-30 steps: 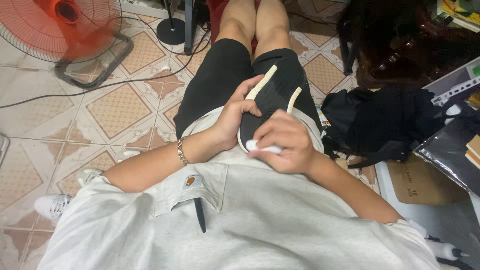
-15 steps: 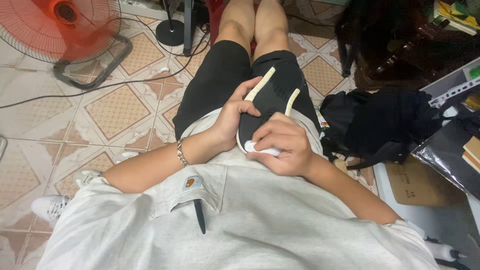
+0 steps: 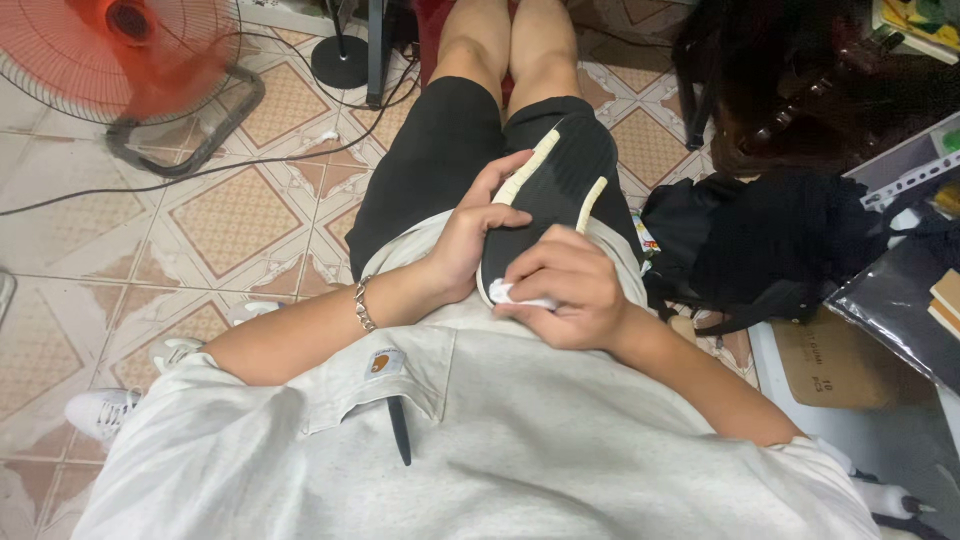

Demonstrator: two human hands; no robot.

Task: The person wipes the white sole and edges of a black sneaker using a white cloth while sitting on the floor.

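Since the earlier frames the hands are barely shifting: the right hand [image 3: 565,285] is staying pressed on the heel end of the black shoe [image 3: 555,195], and the left hand [image 3: 478,235] is still cupping its side. The shoe is lying sole-up in the lap, resting on the black shorts [image 3: 430,165] just past the hem of the grey shirt [image 3: 520,430]. The right hand's fingers are curling shut, pinching a small white cloth [image 3: 520,295] against the sole's rim. The left hand's fingers are closing around the cream edge of the sole, a silver bracelet [image 3: 363,305] sitting on that wrist. Farther out, a black bag [image 3: 760,240] is lying on the tiled floor [image 3: 240,215] at the right, and an orange fan [image 3: 120,50] is standing at the far left.
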